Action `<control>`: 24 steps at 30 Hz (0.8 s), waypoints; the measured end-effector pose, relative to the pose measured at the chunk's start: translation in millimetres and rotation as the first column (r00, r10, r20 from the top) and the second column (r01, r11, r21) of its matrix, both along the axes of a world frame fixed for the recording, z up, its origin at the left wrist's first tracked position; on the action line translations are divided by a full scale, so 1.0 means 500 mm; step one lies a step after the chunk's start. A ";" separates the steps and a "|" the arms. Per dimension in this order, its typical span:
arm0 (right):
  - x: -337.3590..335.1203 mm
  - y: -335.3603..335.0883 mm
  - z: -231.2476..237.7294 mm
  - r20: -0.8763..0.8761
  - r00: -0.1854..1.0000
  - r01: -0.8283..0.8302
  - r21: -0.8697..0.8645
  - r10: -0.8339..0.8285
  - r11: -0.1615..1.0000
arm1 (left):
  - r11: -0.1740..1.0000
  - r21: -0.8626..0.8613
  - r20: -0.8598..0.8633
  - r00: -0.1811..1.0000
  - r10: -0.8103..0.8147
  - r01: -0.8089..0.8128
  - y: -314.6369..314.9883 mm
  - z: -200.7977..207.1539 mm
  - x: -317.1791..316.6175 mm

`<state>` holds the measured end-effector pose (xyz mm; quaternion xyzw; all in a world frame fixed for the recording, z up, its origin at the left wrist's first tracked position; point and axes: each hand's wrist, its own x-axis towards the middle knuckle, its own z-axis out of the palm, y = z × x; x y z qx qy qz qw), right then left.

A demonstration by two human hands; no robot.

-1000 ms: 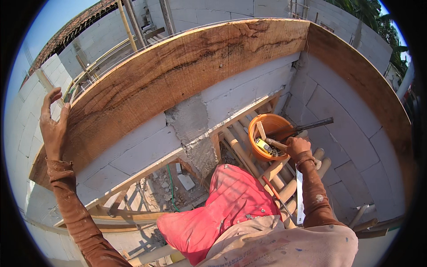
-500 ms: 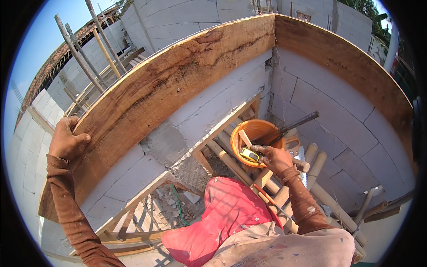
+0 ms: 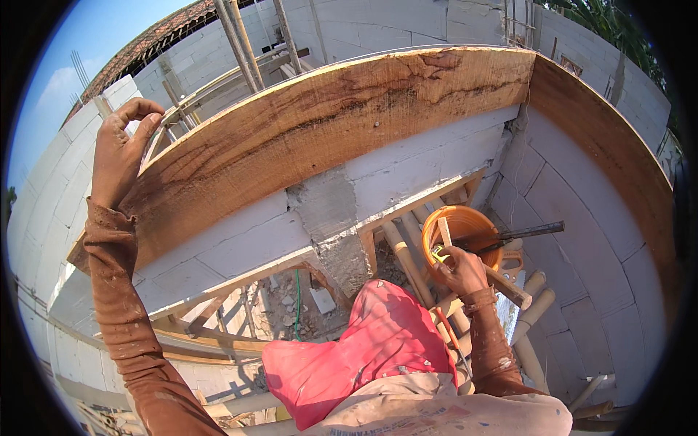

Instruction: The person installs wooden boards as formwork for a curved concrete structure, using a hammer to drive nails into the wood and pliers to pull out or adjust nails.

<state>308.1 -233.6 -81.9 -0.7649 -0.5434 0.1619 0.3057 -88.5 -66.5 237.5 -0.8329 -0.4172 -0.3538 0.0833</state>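
My left hand (image 3: 122,154) is raised at the left end of a long brown wooden board (image 3: 305,123), thumb and forefinger curled together in a pinch. What they hold, if anything, is too small to make out. At the orange bucket (image 3: 459,212), my right hand (image 3: 463,272) closes around a yellow tape measure (image 3: 438,253), mostly hidden by the fingers. A flat wooden stick (image 3: 444,232) and dark metal bars (image 3: 534,230) stick out of the bucket. Beside my right wrist lies a thick wooden handle (image 3: 509,288).
A handsaw (image 3: 513,264) and bamboo poles (image 3: 534,309) lie right of the bucket. The board runs along a pale block wall (image 3: 247,232), meeting a second board (image 3: 603,123) at the corner. Rubble (image 3: 283,298) and a green hose (image 3: 297,305) show below through the timber frame.
My left hand has let go of the board's edge and risen above it, fingers now pinched. My right hand has closed around the tape measure at the bucket. The view has shifted leftward.
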 end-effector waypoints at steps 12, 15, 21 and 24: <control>-0.229 0.194 0.317 0.295 0.827 -0.544 0.632 0.478 0.552 | 0.840 -0.449 0.311 0.935 -0.173 0.305 -0.261 -0.323 -0.032; -0.375 0.233 0.414 0.433 0.725 -0.654 0.677 0.536 0.338 | 0.594 -0.757 0.358 0.933 0.030 0.272 -0.330 -0.542 -0.054; -0.603 0.253 0.494 0.735 0.673 -0.703 0.671 0.087 -0.234 | 0.540 -0.827 0.474 0.707 0.525 0.153 -0.538 -0.821 -0.070; -0.690 0.324 0.506 0.759 0.650 -0.750 0.649 0.036 -0.127 | 0.561 -0.825 0.487 0.583 0.651 0.063 -0.625 -0.899 -0.076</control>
